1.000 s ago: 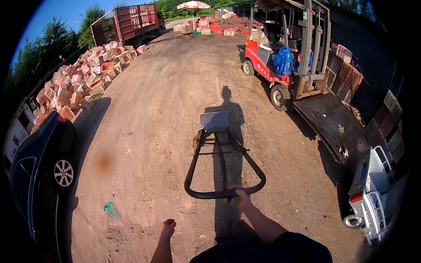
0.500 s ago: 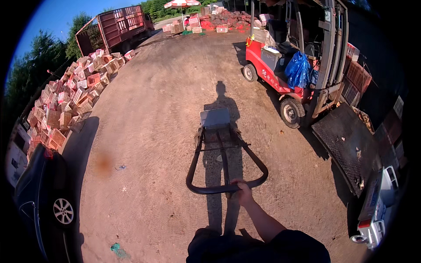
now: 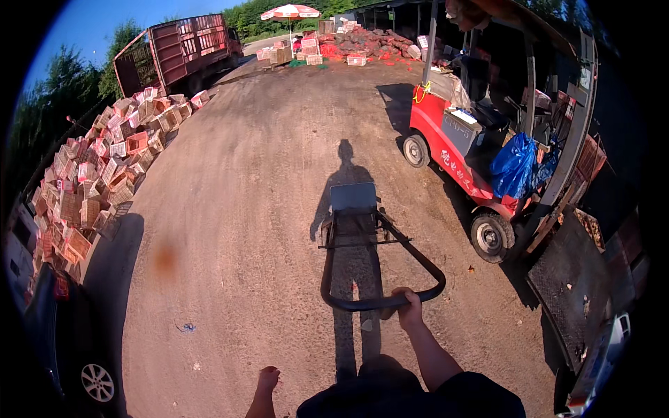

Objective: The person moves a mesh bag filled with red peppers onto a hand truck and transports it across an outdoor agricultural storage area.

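The right hand [image 3: 410,306] is closed around the black looped handle [image 3: 380,302] of a hand truck [image 3: 362,244]; the grip is full, with the fingers wrapped over the bar at its right-of-centre section. The left hand [image 3: 267,382] is seen at the lower edge, hanging free and touching nothing; whether its grip is open or closed cannot be told. The hand truck is positioned directly ahead of the person on a dirt yard [image 3: 244,230], its flat grey load plate [image 3: 352,196] bare. The person's shadow [image 3: 345,174] is cast forward across the truck.

Containers: a large heap of empty red and pale crates [image 3: 97,174] is stacked along the left side. A red slat-sided truck [image 3: 178,49] is parked behind the heap. More crates [image 3: 310,56] are grouped beneath a red-and-white parasol [image 3: 290,12]. A red forklift [image 3: 488,146] is stationed to the right, with a blue bag [image 3: 514,166] resting on it. A dark car [image 3: 63,348] is parked at lower left.
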`<state>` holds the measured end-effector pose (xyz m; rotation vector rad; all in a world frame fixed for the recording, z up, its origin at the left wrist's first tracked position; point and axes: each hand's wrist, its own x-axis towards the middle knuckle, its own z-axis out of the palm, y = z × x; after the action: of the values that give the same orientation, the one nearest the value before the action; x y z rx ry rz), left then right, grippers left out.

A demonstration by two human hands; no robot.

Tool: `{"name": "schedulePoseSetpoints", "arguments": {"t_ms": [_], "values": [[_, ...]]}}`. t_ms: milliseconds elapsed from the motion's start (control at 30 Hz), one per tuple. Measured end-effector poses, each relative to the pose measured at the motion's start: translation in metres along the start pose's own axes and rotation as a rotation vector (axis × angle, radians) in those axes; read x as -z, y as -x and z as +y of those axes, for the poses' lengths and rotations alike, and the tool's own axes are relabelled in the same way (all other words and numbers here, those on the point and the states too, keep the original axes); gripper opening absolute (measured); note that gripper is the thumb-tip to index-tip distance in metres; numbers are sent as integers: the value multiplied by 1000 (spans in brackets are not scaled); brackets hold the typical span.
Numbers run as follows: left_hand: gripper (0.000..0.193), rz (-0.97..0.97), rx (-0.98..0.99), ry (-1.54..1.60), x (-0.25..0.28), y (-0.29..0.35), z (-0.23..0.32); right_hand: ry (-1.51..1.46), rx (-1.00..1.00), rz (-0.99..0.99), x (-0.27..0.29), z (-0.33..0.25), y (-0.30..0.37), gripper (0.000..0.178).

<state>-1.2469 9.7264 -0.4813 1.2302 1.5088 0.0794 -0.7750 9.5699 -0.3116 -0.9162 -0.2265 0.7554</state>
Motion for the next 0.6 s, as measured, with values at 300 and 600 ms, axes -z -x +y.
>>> {"name": "schedulePoseSetpoints", "arguments": {"t_ms": [300, 600], "values": [[31, 135, -378, -172, 32, -203, 264, -64, 41, -41, -53, 9, -287, 36], [32, -218, 307, -257, -50, -304, 228, -133, -67, 31, -98, 22, -551, 25]]}}
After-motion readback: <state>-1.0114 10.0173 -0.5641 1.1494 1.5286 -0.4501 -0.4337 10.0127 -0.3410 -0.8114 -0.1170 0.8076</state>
